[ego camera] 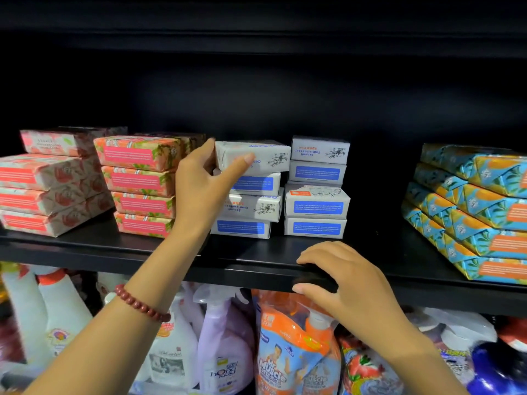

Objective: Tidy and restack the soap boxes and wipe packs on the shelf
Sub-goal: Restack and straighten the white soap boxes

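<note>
- Nearest and lowest, spray bottles (pixel 219 337) crowd the level under the shelf (pixel 114 252).
- The right hand (pixel 350 283) grips the shelf's front lip, fingers curled on top and thumb beneath. It looks like a brace.
- The left hand (pixel 205 181) reaches further in and pinches the top white soap box (pixel 256 156), thumb on its front face and fingers round its left end.
- That box lies skewed on the left white stack (pixel 251 206), whose boxes are staggered, not squared.
- I'd judge it light but solid inside: stiff card with soft corners and a smooth print that may slide. A hold across both short ends would suit it better than squeezing the faces, and lifting clear should avoid dragging the box below.
- Just right stands the right white stack (pixel 316 189), tidier.
- The pink floral packs (pixel 139 183) sit left, touching the wrist's side. The blue-and-orange packs (pixel 470 212) sit well apart at right.
</note>
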`<state>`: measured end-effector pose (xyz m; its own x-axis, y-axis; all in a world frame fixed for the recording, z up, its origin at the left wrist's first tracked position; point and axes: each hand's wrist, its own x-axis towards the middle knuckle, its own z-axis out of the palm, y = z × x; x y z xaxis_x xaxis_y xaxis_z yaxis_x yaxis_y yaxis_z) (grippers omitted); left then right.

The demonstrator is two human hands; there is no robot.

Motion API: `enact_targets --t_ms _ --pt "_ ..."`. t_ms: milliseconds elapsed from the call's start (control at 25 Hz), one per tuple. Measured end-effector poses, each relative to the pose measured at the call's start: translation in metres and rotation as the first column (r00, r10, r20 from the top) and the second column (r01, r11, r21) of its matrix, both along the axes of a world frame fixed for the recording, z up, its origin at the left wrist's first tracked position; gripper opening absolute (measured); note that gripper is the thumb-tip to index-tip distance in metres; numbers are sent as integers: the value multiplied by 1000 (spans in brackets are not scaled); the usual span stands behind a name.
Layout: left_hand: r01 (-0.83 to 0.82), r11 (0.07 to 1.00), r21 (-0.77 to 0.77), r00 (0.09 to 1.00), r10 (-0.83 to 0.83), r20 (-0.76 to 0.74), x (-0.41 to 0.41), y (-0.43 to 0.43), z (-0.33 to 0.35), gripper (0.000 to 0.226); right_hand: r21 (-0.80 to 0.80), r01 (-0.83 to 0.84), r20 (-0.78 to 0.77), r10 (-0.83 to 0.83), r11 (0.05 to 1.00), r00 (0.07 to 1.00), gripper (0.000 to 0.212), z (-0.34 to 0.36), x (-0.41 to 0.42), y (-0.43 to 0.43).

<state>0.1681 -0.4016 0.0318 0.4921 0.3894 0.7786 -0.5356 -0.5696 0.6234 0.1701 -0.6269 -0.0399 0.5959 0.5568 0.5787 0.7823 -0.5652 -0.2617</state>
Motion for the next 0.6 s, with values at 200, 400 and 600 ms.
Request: enact_targets --t_ms 200,400,600 --pt "-84 996 21 996 83 9 5 1 -5 21 -19 -2 13 2 1000 1000 33 1 -2 -1" --pt "-134 990 -47 990 136 47 -14 -10 -35 34 216 -89 -58 104 972 993 27 19 6 -6" --pt "-192 897 399 976 216 -17 -33 -42 -71 24 160 110 130 -131 981 983 46 51 47 -3"
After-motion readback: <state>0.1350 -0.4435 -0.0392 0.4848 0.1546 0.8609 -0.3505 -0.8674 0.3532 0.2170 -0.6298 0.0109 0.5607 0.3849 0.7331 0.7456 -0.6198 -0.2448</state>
